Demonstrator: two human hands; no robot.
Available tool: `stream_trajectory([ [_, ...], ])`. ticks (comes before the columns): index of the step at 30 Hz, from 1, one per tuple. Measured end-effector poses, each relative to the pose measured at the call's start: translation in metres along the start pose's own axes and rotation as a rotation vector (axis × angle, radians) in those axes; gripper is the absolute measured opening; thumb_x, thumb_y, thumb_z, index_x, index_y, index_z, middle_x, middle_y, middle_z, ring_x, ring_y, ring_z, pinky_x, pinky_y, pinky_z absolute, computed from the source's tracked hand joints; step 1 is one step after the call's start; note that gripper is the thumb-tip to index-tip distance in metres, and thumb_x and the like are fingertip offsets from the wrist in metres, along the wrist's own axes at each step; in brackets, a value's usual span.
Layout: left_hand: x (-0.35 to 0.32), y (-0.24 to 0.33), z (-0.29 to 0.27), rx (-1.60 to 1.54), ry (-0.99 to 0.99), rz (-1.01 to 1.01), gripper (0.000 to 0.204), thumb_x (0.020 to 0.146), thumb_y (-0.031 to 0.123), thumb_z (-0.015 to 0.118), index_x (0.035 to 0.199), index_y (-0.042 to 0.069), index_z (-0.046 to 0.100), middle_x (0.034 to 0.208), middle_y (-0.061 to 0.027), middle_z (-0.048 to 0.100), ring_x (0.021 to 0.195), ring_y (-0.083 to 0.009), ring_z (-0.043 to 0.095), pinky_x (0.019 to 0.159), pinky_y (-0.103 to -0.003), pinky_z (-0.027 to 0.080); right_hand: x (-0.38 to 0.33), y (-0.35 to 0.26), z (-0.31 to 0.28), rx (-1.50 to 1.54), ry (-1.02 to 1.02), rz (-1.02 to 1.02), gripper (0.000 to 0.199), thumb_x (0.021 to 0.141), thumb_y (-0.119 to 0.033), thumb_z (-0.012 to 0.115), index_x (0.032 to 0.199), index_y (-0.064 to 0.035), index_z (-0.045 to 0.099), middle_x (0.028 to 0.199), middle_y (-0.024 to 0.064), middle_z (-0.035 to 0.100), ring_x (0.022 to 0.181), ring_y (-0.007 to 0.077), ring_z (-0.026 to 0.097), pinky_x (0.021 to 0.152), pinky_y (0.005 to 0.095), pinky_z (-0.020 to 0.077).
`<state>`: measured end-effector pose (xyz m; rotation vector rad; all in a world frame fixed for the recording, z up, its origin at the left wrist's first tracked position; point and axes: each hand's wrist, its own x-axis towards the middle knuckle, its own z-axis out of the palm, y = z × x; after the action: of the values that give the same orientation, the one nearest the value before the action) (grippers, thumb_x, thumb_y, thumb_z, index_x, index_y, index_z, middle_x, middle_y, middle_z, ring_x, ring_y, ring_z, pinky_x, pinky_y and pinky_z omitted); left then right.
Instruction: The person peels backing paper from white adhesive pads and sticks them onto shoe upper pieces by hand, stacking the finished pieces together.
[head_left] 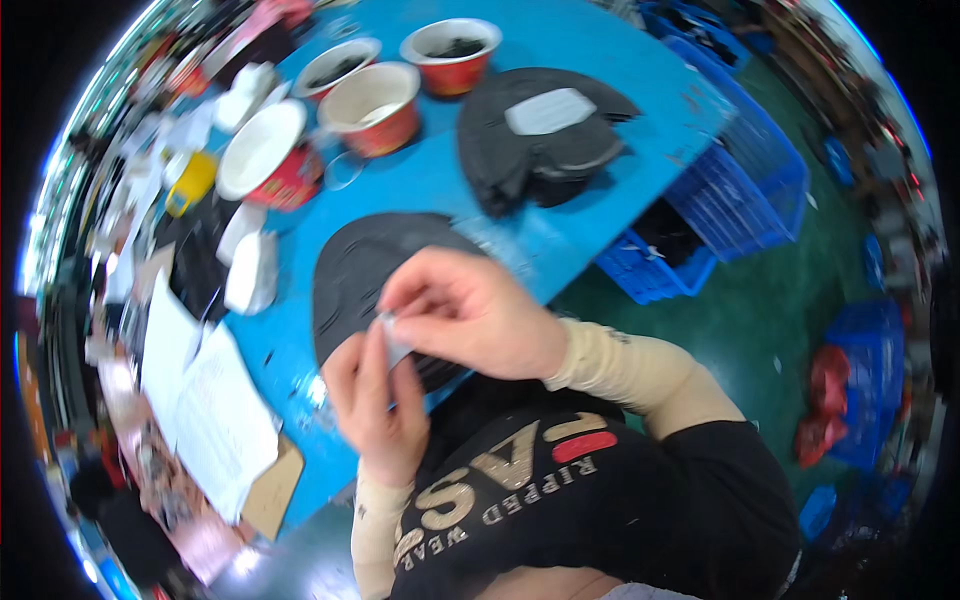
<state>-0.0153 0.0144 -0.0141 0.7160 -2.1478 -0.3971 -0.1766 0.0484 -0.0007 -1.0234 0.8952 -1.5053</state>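
Both hands meet in front of me over a dark, rounded flat piece (345,265) with ridged lines on the blue table. My left hand (378,400) pinches a small pale grey piece (396,348) from below. Thumb and fingertips of my right hand (475,315) close on the upper end of that same piece, where a tiny dark spot shows. It looks thin, like film or paper, but blur hides its exact kind. The fingers cover part of the dark piece underneath.
Several red-and-white paper bowls (370,115), some with dark bits inside, stand at the back of the table (420,185). A second dark piece (485,145) bears a white paper (550,110). Papers (215,405) lie at left; blue crates (740,200) stand at right.
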Motion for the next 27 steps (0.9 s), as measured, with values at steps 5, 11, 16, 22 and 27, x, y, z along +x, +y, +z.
stream_trajectory([
  [5,0.001,0.005,0.001,-0.122,0.017,-0.043,0.046,0.069,-0.004,0.069,0.114,-0.003,0.060,0.099,-0.0144,0.055,0.088,-0.0289,0.053,0.075,-0.035,0.046,-0.001,0.000,0.008,-0.112,0.077,-0.028,0.024,0.083,-0.003,0.065,0.102,-0.0036,0.049,0.082,0.0025,0.060,0.073,0.0059,0.060,0.065,0.0212,0.0496],
  [11,-0.007,0.000,-0.005,-0.259,0.044,-0.132,0.044,0.075,-0.002,0.066,0.118,-0.002,0.057,0.097,-0.0143,0.054,0.084,-0.0263,0.054,0.073,-0.032,0.046,0.006,0.001,0.011,0.081,-0.001,0.128,0.023,0.088,-0.004,0.061,0.106,-0.0015,0.047,0.089,0.0060,0.061,0.081,0.0094,0.061,0.071,0.0232,0.0523],
  [16,-0.010,-0.004,-0.006,-0.347,0.058,-0.193,0.044,0.077,0.000,0.067,0.119,-0.002,0.056,0.101,-0.0148,0.055,0.088,-0.0260,0.056,0.075,-0.031,0.047,0.005,0.003,0.013,0.086,-0.049,0.101,0.021,0.092,-0.005,0.056,0.110,-0.0006,0.048,0.094,0.0078,0.062,0.085,0.0111,0.062,0.075,0.0241,0.0519],
  [22,-0.007,0.002,-0.006,-0.514,0.206,-0.345,0.033,0.076,0.001,0.071,0.108,0.000,0.060,0.099,-0.0124,0.064,0.084,-0.0234,0.062,0.075,-0.031,0.049,-0.001,-0.005,0.018,-0.371,-0.040,-0.083,0.025,0.089,0.001,0.056,0.113,-0.0009,0.048,0.094,0.0098,0.065,0.085,0.0116,0.064,0.072,0.0228,0.0509],
  [27,-0.009,-0.005,-0.009,-0.532,0.152,-0.343,0.021,0.079,-0.004,0.065,0.099,-0.001,0.062,0.095,-0.0139,0.066,0.080,-0.0233,0.065,0.072,-0.029,0.051,-0.004,0.000,0.016,-0.594,-0.042,-0.213,0.028,0.086,0.002,0.059,0.112,-0.0013,0.050,0.092,0.0102,0.067,0.081,0.0123,0.066,0.070,0.0235,0.0516],
])
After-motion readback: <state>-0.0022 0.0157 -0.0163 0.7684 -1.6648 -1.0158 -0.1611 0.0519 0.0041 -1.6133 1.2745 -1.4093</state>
